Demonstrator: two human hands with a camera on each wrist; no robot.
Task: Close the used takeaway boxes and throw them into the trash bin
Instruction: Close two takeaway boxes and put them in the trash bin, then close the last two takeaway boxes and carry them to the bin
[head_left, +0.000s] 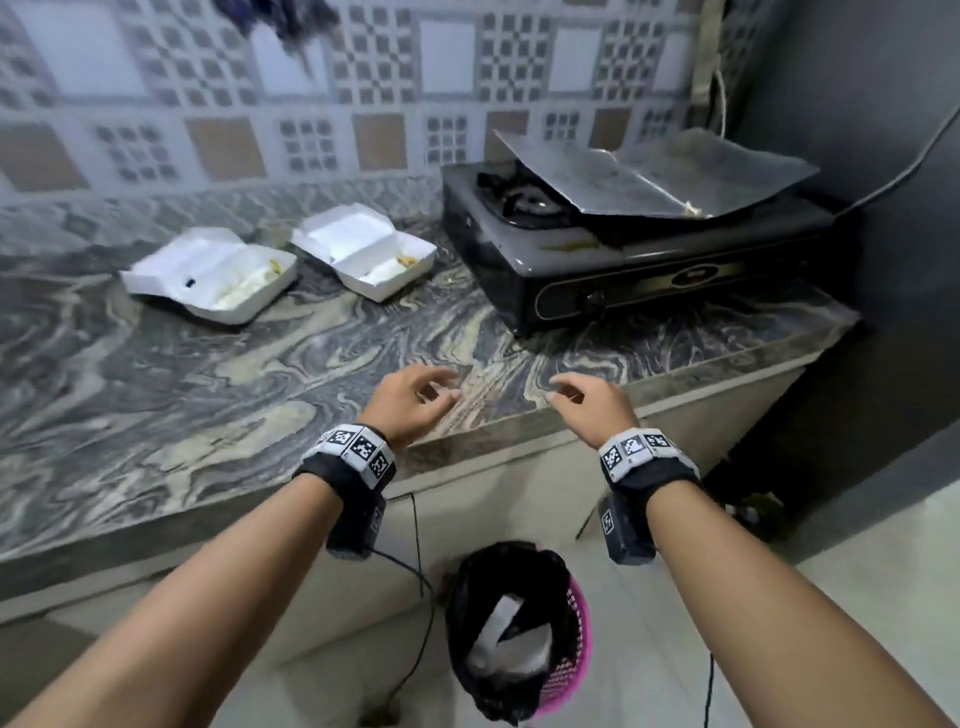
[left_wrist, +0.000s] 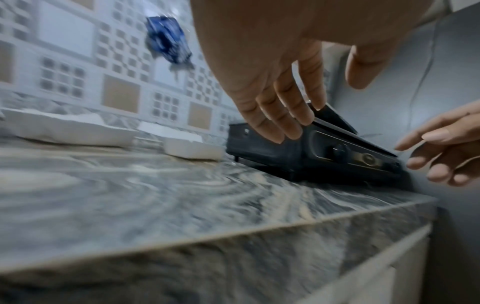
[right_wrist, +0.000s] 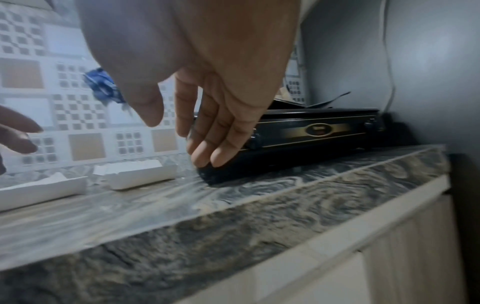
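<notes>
Two white foam takeaway boxes lie open on the marble counter (head_left: 208, 374), with food scraps inside. The left box (head_left: 210, 273) and the right box (head_left: 366, 249) sit far back near the tiled wall. Both show low and blurred in the wrist views, as the left box (left_wrist: 70, 128) and the right box (right_wrist: 141, 173). My left hand (head_left: 415, 397) and right hand (head_left: 582, 400) hover over the counter's front edge, fingers relaxed and empty. On the floor below stands a pink trash bin (head_left: 517, 631) with a black liner and a white box inside.
A black gas stove (head_left: 623, 249) with a foil sheet (head_left: 649, 176) on top fills the counter's right end, against a grey wall. A blue object (left_wrist: 167, 39) hangs on the tiled wall. Cables trail on the floor near the bin.
</notes>
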